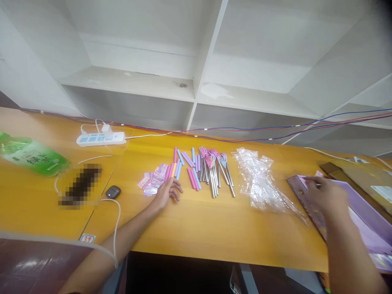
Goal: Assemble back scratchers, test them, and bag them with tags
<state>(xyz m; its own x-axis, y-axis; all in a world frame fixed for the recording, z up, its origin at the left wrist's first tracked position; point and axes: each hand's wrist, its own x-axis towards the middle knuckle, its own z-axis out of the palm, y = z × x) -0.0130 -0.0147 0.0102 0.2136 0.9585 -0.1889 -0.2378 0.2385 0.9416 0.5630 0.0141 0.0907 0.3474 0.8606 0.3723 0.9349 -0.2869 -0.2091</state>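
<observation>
My left hand [168, 192] rests on the table by the near end of several short pastel tubes [194, 179], its fingers loosely bent and apart, with nothing visible in them. Beside it lies a loose pile of small pink and purple printed cards [153, 182]. To the right of the tubes is a bunch of back scratchers [214, 175] with metal rods and pink, purple and blue hand-shaped heads. My right hand [327, 196] is over the left side of an open purple box [367, 204]. Its fingers are closed together; what they hold is hidden.
Crumpled clear plastic bags [257, 179] lie between the scratchers and the box. Cardboard [358, 175] is behind the box. At left are a green bottle [33, 155], a power strip [99, 139] and a black earphone case [113, 192]. White shelves [128, 83] stand behind; cables run along the table.
</observation>
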